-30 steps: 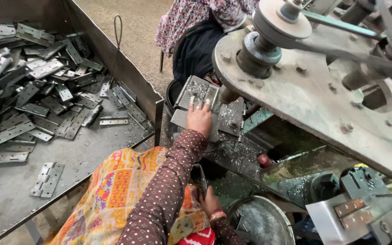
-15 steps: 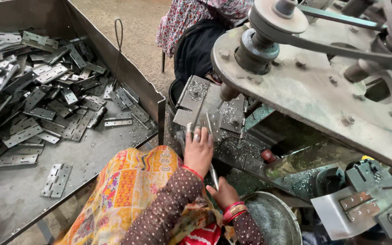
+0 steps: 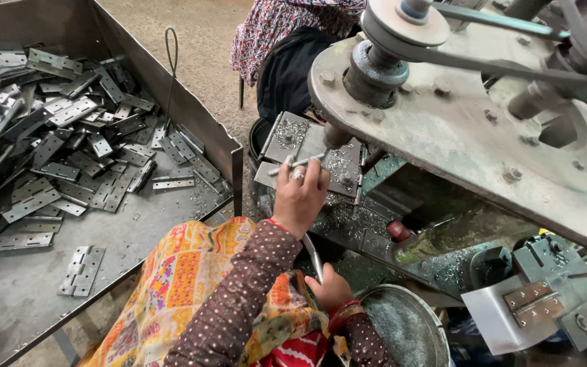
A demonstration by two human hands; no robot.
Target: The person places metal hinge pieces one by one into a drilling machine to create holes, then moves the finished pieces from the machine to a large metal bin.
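Seen from the head camera, a worker's left hand (image 3: 300, 197) closes its grip on a slim metal piece (image 3: 298, 163) laid across the jig plate (image 3: 307, 146), just beneath the spindle (image 3: 336, 136) of a belt-driven drilling machine (image 3: 456, 129). The right hand (image 3: 331, 289) is wrapped around a curved lever (image 3: 312, 255) below. Metal shavings litter the jig. With bare fingers touching the plate beside the spindle, a slip or an early pull of the lever could catch a fingertip, and the shavings could cut skin. A loose sleeve (image 3: 239, 292) hangs near the works. To the left, flat steel hinges (image 3: 83, 146) lie heaped in a steel tray (image 3: 171, 102); another person (image 3: 280, 41) sits beyond the machine.
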